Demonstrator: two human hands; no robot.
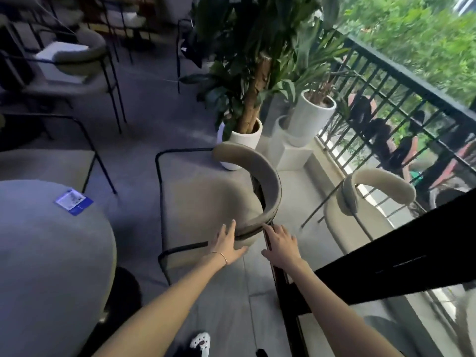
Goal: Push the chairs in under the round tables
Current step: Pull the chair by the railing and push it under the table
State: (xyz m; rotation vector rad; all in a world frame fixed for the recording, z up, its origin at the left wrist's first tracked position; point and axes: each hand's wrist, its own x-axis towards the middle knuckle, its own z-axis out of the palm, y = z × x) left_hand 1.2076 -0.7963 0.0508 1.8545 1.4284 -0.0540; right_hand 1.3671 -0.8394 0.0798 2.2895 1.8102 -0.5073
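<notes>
A beige chair (206, 202) with a curved padded backrest and thin black legs stands in the middle, to the right of the grey round table (46, 253). My left hand (225, 244) reaches to the near end of the backrest, fingers straight, touching its inner side. My right hand (280, 244) is flat with spread fingers just right of that end, over the black frame bar. Neither hand grips anything.
A second beige chair (371, 202) stands at the right by the black railing (401, 81). White plant pots (244, 140) sit behind the chair. More chairs (69, 63) stand at the back left. A blue card (74, 202) lies on the table.
</notes>
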